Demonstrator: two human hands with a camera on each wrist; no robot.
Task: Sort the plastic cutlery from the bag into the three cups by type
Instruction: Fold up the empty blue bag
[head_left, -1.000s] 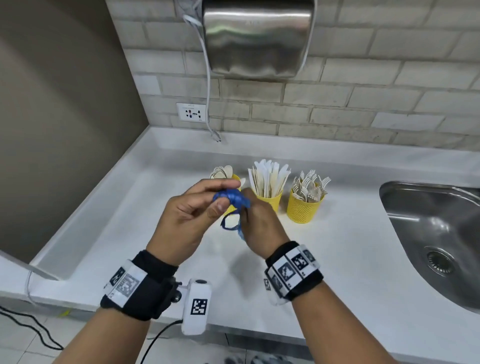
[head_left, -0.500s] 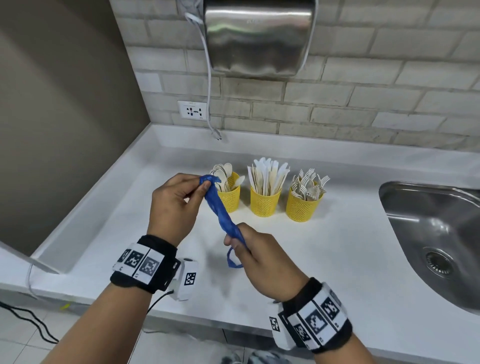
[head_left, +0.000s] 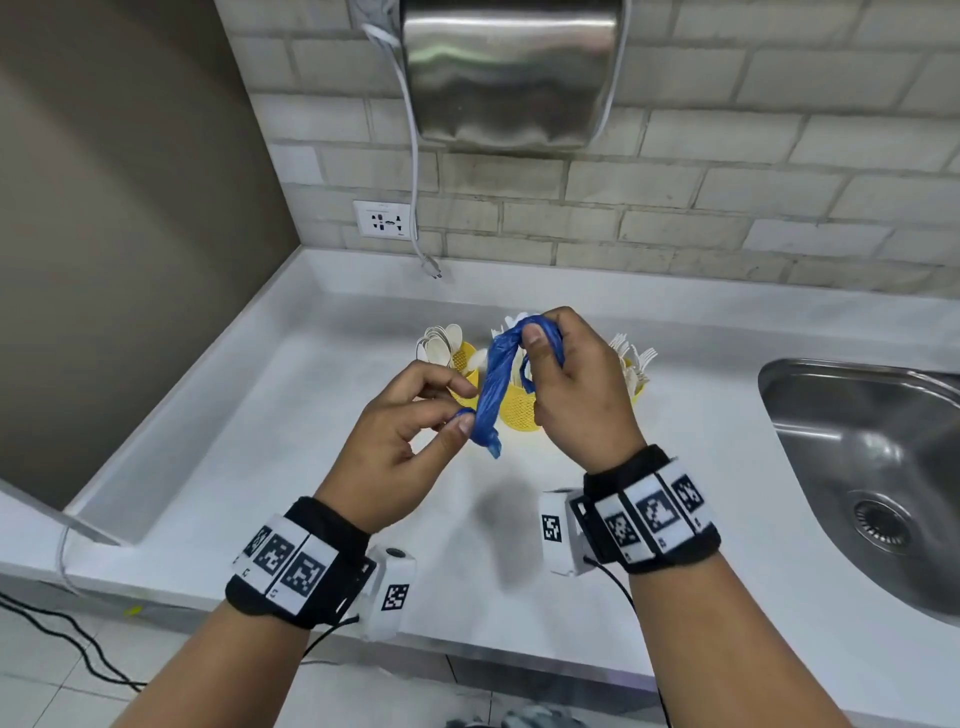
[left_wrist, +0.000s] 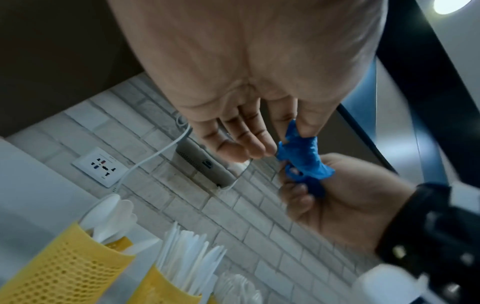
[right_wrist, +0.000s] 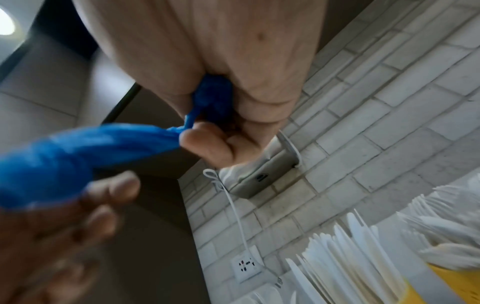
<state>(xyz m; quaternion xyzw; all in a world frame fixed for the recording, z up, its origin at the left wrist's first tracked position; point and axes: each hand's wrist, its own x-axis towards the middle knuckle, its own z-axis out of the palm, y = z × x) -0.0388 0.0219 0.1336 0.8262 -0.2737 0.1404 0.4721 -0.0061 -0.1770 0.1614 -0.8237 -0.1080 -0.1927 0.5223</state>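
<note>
White countertop (head_left: 291, 426) runs beneath a grey brick wall that carries a steel hand dryer (head_left: 511, 73) and a white wall socket (head_left: 383, 219), with a steel sink (head_left: 878, 467) off to the right. Both hands work above the counter on the crumpled blue plastic bag (head_left: 493, 384), which is twisted into a rope and looks empty. The left hand (head_left: 400, 441) pinches its lower end between thumb and forefinger, the other fingers loosely extended; the right hand (head_left: 576, 384) has its fingers curled round the upper end, thumb pressed on the gathered plastic. Behind them stand three yellow perforated plastic cups: the left cup (left_wrist: 64, 265) holds white spoons, the middle cup (head_left: 519, 410) white knives, and the right cup (head_left: 636, 382), mostly hidden by the right hand, white forks. Sorting looks finished, so the step in hand seems to be folding the bag away. To do it well, I would keep both ends taut, wind the rope into a compact knot or coil, and keep the elbows clear of the cups so nothing tips. No brand or lettering can be read; the wristbands and wrist cameras carry only black-and-white square marker patterns.
</note>
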